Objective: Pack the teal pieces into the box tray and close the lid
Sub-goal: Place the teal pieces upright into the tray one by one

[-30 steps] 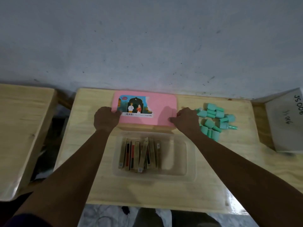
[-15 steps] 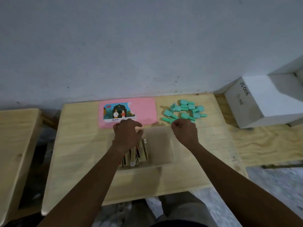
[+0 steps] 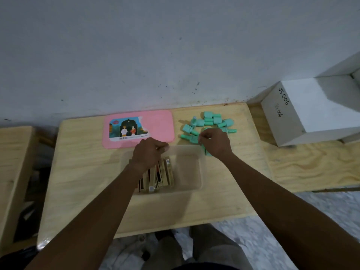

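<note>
Curling over the teal pieces (image 3: 209, 121), right hand (image 3: 216, 144) fingers (image 3: 203, 137) pinch one.

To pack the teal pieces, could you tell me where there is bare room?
The tray is bare on its right, between the wooden blocks and its wall. The table is free along its near edge, crowded far right with teal pieces.

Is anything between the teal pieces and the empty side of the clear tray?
Nothing visible does. The teal plastic pieces lie just past the far right corner of the clear plastic tray; the upright card-like pieces and the left hand occupy only its left half.
</note>
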Action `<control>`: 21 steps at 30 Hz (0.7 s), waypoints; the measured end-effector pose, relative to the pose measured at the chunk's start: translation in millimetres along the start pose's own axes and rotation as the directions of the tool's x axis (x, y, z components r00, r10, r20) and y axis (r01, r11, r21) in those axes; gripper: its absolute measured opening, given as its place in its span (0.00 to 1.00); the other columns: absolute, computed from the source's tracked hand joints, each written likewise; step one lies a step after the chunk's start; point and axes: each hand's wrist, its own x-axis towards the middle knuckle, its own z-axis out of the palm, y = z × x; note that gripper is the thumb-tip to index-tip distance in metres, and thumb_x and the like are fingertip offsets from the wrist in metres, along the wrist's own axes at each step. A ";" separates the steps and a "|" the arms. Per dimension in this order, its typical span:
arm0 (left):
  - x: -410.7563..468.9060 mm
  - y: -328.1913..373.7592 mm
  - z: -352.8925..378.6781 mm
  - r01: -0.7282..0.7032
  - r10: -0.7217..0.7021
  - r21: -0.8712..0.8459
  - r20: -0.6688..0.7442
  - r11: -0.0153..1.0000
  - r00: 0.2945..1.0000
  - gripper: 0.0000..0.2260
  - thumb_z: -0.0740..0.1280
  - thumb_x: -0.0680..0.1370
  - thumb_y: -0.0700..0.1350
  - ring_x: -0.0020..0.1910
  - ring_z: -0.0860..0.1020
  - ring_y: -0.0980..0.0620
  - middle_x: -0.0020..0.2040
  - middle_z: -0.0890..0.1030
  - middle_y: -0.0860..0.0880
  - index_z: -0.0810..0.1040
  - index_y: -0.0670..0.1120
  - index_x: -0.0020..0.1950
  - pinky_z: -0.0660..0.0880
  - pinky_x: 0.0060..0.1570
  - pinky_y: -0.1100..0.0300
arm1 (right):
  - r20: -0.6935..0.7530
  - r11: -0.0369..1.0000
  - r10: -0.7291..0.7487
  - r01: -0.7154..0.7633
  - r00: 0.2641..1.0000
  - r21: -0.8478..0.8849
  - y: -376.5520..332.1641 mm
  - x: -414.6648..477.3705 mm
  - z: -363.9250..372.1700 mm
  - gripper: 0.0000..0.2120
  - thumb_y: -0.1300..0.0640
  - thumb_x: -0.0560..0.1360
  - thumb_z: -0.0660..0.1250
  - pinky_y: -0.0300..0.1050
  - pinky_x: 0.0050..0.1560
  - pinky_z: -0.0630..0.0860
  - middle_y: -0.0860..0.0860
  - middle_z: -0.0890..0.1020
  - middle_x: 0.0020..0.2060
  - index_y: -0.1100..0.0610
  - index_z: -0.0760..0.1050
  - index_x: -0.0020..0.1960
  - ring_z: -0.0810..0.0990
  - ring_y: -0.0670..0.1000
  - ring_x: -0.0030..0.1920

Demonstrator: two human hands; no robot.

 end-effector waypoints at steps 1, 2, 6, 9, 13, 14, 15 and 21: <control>2.7 -0.1 -0.5 0.007 -0.006 -0.031 0.023 0.999 1.000 0.09 0.72 0.76 0.49 0.51 0.83 0.53 0.52 0.86 0.48 0.85 0.49 0.54 0.78 0.57 0.53 | 0.002 1.000 -0.005 0.005 1.000 0.005 -1.8 10.2 -2.1 0.07 0.52 0.72 0.71 0.42 0.46 0.75 0.48 0.87 0.45 0.50 0.85 0.49 0.83 0.51 0.48; 4.4 -1.3 -1.1 0.015 -0.013 -0.055 0.044 0.998 0.999 0.09 0.73 0.75 0.48 0.51 0.83 0.55 0.52 0.86 0.48 0.85 0.48 0.54 0.78 0.57 0.55 | 0.002 1.000 -0.014 0.014 1.000 0.012 -3.8 19.8 -3.6 0.08 0.52 0.72 0.72 0.42 0.46 0.76 0.49 0.87 0.45 0.50 0.85 0.50 0.83 0.51 0.48; 5.1 -5.0 -1.0 0.061 -0.051 -0.114 0.088 0.992 0.995 0.09 0.73 0.75 0.47 0.52 0.82 0.59 0.52 0.86 0.50 0.86 0.49 0.54 0.76 0.56 0.63 | -0.016 0.998 -0.039 0.039 0.999 0.044 -12.4 51.7 -3.0 0.12 0.51 0.70 0.73 0.41 0.47 0.77 0.48 0.86 0.45 0.50 0.82 0.54 0.84 0.49 0.47; 5.4 -5.7 0.5 0.082 -0.071 -0.129 0.090 0.988 0.993 0.08 0.73 0.75 0.48 0.52 0.82 0.59 0.51 0.86 0.52 0.86 0.51 0.53 0.77 0.58 0.60 | 0.016 0.996 -0.080 0.079 0.997 0.029 -18.0 65.0 3.2 0.14 0.49 0.69 0.74 0.45 0.50 0.79 0.48 0.86 0.45 0.49 0.81 0.54 0.83 0.50 0.46; 4.2 -3.7 -0.8 0.101 -0.090 -0.116 0.090 0.988 0.992 0.09 0.73 0.75 0.50 0.50 0.82 0.59 0.50 0.86 0.52 0.85 0.52 0.54 0.73 0.47 0.71 | 0.024 0.989 -0.141 0.141 0.990 -0.031 -20.6 71.5 11.0 0.10 0.52 0.71 0.72 0.47 0.47 0.79 0.52 0.86 0.44 0.52 0.83 0.52 0.83 0.54 0.46; 4.2 -3.0 -1.0 0.100 -0.090 -0.115 0.092 0.988 0.992 0.09 0.73 0.75 0.50 0.50 0.82 0.60 0.50 0.86 0.51 0.85 0.52 0.54 0.72 0.46 0.72 | 0.020 0.989 -0.145 0.145 0.989 -0.038 -19.8 72.7 12.3 0.08 0.53 0.71 0.72 0.46 0.46 0.79 0.52 0.86 0.42 0.52 0.83 0.50 0.83 0.54 0.45; 4.4 -2.7 -1.2 0.101 -0.090 -0.116 0.095 0.988 0.991 0.09 0.72 0.75 0.50 0.50 0.82 0.60 0.51 0.86 0.51 0.85 0.52 0.54 0.72 0.47 0.71 | 0.019 0.988 -0.151 0.152 0.988 -0.041 -18.9 74.0 12.8 0.07 0.54 0.71 0.71 0.45 0.44 0.77 0.53 0.85 0.41 0.53 0.83 0.48 0.82 0.54 0.44; 3.2 -3.3 -1.6 0.113 -0.103 -0.103 0.096 0.988 0.990 0.10 0.72 0.75 0.52 0.51 0.82 0.60 0.51 0.86 0.53 0.85 0.54 0.54 0.77 0.59 0.56 | 0.034 0.982 -0.176 0.178 0.984 -0.057 -14.3 78.3 9.8 0.08 0.57 0.72 0.69 0.39 0.41 0.72 0.52 0.86 0.41 0.53 0.84 0.50 0.83 0.53 0.42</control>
